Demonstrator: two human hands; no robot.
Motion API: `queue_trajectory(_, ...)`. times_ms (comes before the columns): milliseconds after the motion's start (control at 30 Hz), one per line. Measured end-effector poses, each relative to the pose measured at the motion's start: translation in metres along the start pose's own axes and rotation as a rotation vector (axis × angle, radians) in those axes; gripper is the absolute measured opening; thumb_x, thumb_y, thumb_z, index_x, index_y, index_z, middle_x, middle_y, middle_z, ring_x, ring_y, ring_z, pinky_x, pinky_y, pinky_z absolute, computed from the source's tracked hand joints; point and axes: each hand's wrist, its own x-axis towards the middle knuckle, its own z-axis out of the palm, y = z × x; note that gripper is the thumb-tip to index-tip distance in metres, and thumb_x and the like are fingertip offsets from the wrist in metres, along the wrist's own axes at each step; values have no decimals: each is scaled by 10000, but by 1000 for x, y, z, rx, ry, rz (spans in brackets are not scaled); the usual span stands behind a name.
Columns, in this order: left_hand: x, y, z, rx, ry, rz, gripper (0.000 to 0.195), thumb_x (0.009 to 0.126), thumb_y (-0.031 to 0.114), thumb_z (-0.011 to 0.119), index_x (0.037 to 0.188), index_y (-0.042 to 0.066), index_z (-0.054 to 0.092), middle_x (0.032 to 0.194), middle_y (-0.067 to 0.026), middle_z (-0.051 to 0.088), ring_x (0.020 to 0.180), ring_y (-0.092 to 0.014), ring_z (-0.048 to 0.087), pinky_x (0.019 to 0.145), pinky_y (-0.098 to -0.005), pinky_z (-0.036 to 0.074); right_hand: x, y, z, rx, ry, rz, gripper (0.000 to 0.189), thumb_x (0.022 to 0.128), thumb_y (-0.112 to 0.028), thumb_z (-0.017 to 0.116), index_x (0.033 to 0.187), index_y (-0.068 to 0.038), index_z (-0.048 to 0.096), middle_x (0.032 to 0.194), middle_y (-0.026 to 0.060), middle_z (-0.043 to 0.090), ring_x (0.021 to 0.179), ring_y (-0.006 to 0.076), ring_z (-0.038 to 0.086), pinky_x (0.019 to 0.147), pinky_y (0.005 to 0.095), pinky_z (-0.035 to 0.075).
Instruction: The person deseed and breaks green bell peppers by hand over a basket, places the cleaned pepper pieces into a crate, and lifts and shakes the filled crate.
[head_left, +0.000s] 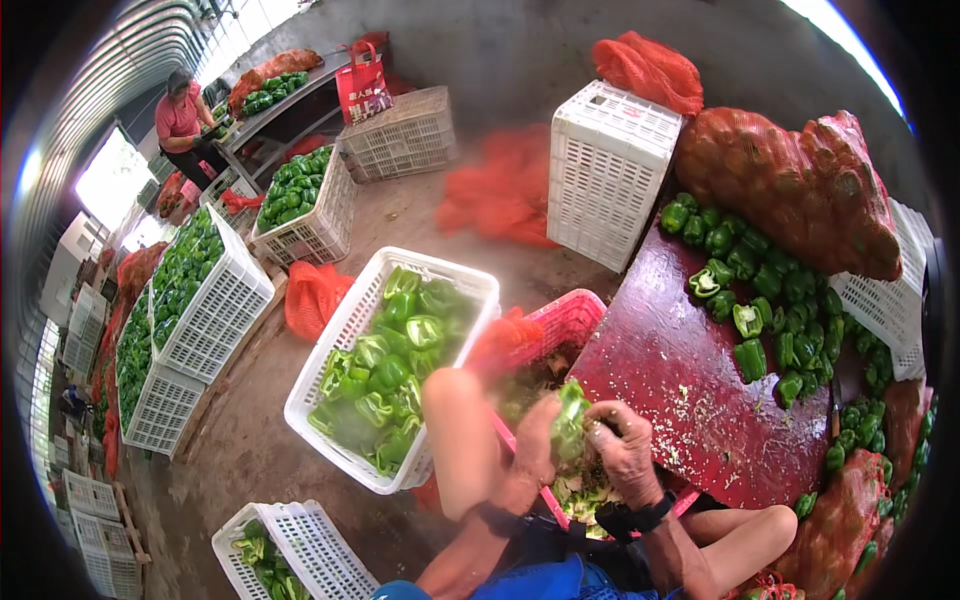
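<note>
My left hand (534, 441) holds a green bell pepper (570, 420) above a pink plastic basket (566, 313). From the other side, my right hand (624, 448) has its curled fingertips on the pepper's edge; what exactly they pinch is hard to see. Pale pepper scraps (589, 499) lie in the basket under my hands. To the right, a red board (637, 322) is strewn with seeds and carries a heap of green bell peppers (806, 330), some cut open. Left of my knee, a white plastic crate (319, 427) contains opened green peppers (390, 375).
A full red mesh sack (780, 187) rests behind the pepper heap. An upended white crate (611, 172) stands beyond the board. Stacked pepper crates (214, 315) line the left. Another person (180, 120) stands at a far table. A knife (835, 409) lies by the board's right edge.
</note>
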Motion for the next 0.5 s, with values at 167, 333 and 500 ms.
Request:
queue_trajectory(167,-15,92,37,-20,14,538,336,990,303,552,1209,48,560,1096,-70,631,926,-217,632,798,-351,545,10,-8,-10,-29,65,-39,147,907,15,557,1027,17,642,735,46,631,649,127,617,623,278,526)
queue_trajectory(333,-14,220,-15,1250,662,1336,549,962,230,611,1452,25,474,1458,-208,492,1327,-370,460,1120,-445,340,4,86,-22,-388,-219,-161,206,811,-61,615,1002,-23,685,862,108,685,839,243,677,757,370,551)
queue_trajectory(500,0,256,-119,1690,710,813,520,903,165,691,1342,-61,528,1374,-248,521,1268,-358,504,1095,-424,372,7,95,-77,-461,-60,-40,149,830,-94,598,944,-31,671,878,171,651,851,293,653,787,403,524)
